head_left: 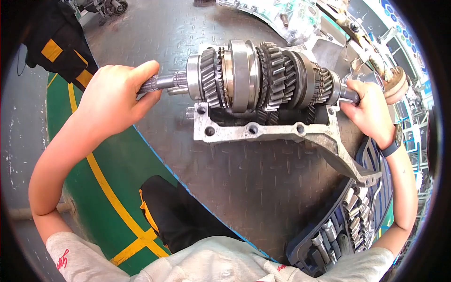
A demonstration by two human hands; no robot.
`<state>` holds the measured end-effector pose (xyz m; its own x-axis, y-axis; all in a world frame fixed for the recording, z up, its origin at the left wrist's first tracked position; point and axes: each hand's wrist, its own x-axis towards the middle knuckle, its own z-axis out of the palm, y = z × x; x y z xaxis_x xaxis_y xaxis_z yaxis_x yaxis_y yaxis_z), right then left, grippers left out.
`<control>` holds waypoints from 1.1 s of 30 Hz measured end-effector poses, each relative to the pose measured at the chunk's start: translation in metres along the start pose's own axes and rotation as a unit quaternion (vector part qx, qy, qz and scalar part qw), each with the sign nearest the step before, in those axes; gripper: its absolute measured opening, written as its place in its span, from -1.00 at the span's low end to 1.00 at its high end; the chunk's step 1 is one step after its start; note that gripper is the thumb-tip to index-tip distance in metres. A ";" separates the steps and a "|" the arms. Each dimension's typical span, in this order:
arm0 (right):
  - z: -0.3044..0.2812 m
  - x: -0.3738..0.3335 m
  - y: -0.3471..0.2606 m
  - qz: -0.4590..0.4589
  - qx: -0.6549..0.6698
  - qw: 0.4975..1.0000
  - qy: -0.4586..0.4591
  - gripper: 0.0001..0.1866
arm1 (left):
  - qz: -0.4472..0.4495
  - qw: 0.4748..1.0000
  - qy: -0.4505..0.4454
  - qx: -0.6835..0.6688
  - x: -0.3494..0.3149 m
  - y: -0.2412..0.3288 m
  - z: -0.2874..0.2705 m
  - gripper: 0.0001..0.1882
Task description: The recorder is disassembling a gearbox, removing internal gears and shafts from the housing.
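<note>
A gearbox shaft with gears (242, 75) lies across the top of an open metal gearbox housing (277, 130). My left hand (115, 96) is wrapped round the splined end of the shaft on the left. At the other end, my right hand (369, 105) grips the shaft's short right stub. Helical gears, smooth rings and a bearing sit along the shaft between my hands. Beneath it, part of more gears shows inside the housing. Whether the shaft rests in its seats or is slightly raised, I cannot tell.
The dark metal tabletop (188, 197) has a tread pattern. A blue socket tool case (300, 244) lies near right. At the back stands a silver casing part (291, 21); more metal parts lie far right. Another person's dark trousers (56, 42) show at far left.
</note>
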<state>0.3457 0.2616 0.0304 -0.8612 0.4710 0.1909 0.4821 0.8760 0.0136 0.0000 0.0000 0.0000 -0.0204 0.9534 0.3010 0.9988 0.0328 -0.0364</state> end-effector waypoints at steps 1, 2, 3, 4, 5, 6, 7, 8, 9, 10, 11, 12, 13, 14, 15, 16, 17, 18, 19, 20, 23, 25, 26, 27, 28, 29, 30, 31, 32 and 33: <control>-0.001 -0.001 -0.001 -0.008 0.000 1.000 0.004 -0.85 | -0.014 1.000 -0.018 -0.019 0.000 0.002 -0.003 -0.82; -0.002 -0.001 -0.002 -0.016 0.000 1.000 0.008 -0.86 | -0.027 0.998 -0.036 -0.038 0.001 0.003 -0.005 -0.83; -0.004 0.003 -0.004 -0.016 -0.002 1.000 0.013 -0.86 | -0.026 0.999 -0.032 -0.035 0.004 0.002 -0.004 -0.83; -0.008 0.008 -0.007 0.027 0.015 0.999 -0.031 -0.87 | -0.038 0.996 -0.042 -0.067 0.008 0.001 -0.003 -0.85; -0.010 0.012 -0.006 0.069 0.032 0.994 -0.076 -0.87 | -0.050 0.992 -0.053 -0.099 0.011 0.000 -0.001 -0.87; -0.011 0.012 -0.005 0.055 0.019 0.996 -0.070 -0.87 | -0.049 0.992 -0.056 -0.102 0.013 0.001 -0.004 -0.87; -0.015 0.012 -0.006 0.057 0.019 0.995 -0.074 -0.87 | -0.066 0.988 -0.087 -0.108 0.016 0.003 -0.008 -0.88; -0.019 0.012 -0.007 0.053 -0.002 0.996 -0.076 -0.87 | -0.083 0.983 -0.119 -0.115 0.018 0.004 -0.012 -0.88; -0.022 0.012 -0.008 0.047 -0.020 0.996 -0.075 -0.86 | -0.082 0.982 -0.122 -0.116 0.022 0.006 -0.017 -0.88; -0.023 0.011 -0.001 0.049 -0.023 0.995 -0.087 -0.82 | -0.092 0.977 -0.154 -0.118 0.026 0.007 -0.022 -0.88; -0.025 0.010 0.000 0.051 -0.021 0.994 -0.091 -0.82 | -0.102 0.970 -0.185 -0.119 0.031 0.008 -0.027 -0.87; -0.028 0.015 -0.007 0.050 -0.015 0.993 -0.102 -0.80 | -0.138 0.956 -0.225 -0.130 0.035 0.009 -0.031 -0.84; -0.029 0.018 -0.011 0.049 -0.009 0.992 -0.113 -0.79 | -0.139 0.955 -0.226 -0.131 0.037 0.004 -0.034 -0.84; -0.027 0.018 -0.009 0.048 -0.008 0.992 -0.115 -0.79 | -0.147 0.931 -0.291 -0.166 0.041 0.000 -0.035 -0.83; -0.025 0.019 -0.005 0.052 0.000 0.990 -0.128 -0.76 | -0.154 0.900 -0.355 -0.201 0.042 -0.003 -0.037 -0.81; -0.022 0.020 -0.002 0.056 0.009 0.988 -0.142 -0.72 | -0.157 0.899 -0.358 -0.200 0.042 -0.005 -0.039 -0.81; -0.031 0.013 0.001 0.065 0.004 0.989 -0.136 -0.72 | -0.159 0.897 -0.363 -0.194 0.046 0.003 -0.044 -0.79; -0.032 0.019 0.002 0.086 -0.015 0.980 -0.181 -0.71 | -0.171 0.891 -0.375 -0.191 0.047 0.003 -0.042 -0.77; -0.032 0.023 0.002 0.107 -0.034 0.968 -0.226 -0.69 | -0.172 0.890 -0.377 -0.192 0.048 0.005 -0.042 -0.77; -0.029 0.024 0.004 0.106 -0.032 0.967 -0.228 -0.69 | -0.176 0.895 -0.368 -0.182 0.047 0.008 -0.042 -0.78; -0.005 0.004 0.015 -0.105 -0.003 0.994 -0.014 -0.71 | -0.128 0.942 -0.247 -0.186 0.024 0.003 -0.018 -0.77; 0.003 -0.009 0.014 -0.057 0.076 0.994 0.054 -0.68 | -0.076 0.970 -0.139 -0.187 0.010 0.011 -0.009 -0.74; 0.005 -0.014 0.012 -0.081 0.063 0.991 0.090 -0.65 | -0.090 0.980 -0.065 -0.167 0.005 0.016 -0.007 -0.74; 0.005 -0.020 0.009 -0.054 0.073 0.993 0.081 -0.63 | -0.104 0.984 0.010 -0.147 0.000 0.020 -0.004 -0.73; 0.008 -0.021 0.009 -0.103 0.029 0.988 0.110 -0.58 | -0.035 0.992 0.059 -0.105 -0.007 0.017 0.002 -0.69; 0.011 -0.022 0.008 -0.151 -0.016 0.979 0.138 -0.54 | -0.030 0.993 0.055 -0.104 -0.008 0.014 0.006 -0.69; 0.013 -0.023 0.012 -0.144 -0.012 0.980 0.140 -0.54 | 0.031 0.994 0.084 -0.059 -0.007 0.012 0.010 -0.67; 0.015 -0.022 0.018 -0.162 -0.037 0.976 0.143 -0.49 | 0.092 0.989 0.112 -0.014 -0.006 0.010 0.012 -0.64; 0.016 -0.022 0.025 -0.180 -0.062 0.971 0.145 -0.44 | 0.098 0.989 0.108 0.002 -0.005 0.008 0.013 -0.60; 0.016 -0.019 0.030 -0.185 -0.050 0.973 0.132 -0.39 | 0.103 0.989 0.103 0.004 -0.004 0.007 0.013 -0.60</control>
<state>0.3739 0.2802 0.0119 -0.9142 0.0703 0.3991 0.1708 0.9600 0.2220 0.0068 0.0008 -0.0142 0.1940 0.8583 0.4751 0.9804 -0.1530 -0.1239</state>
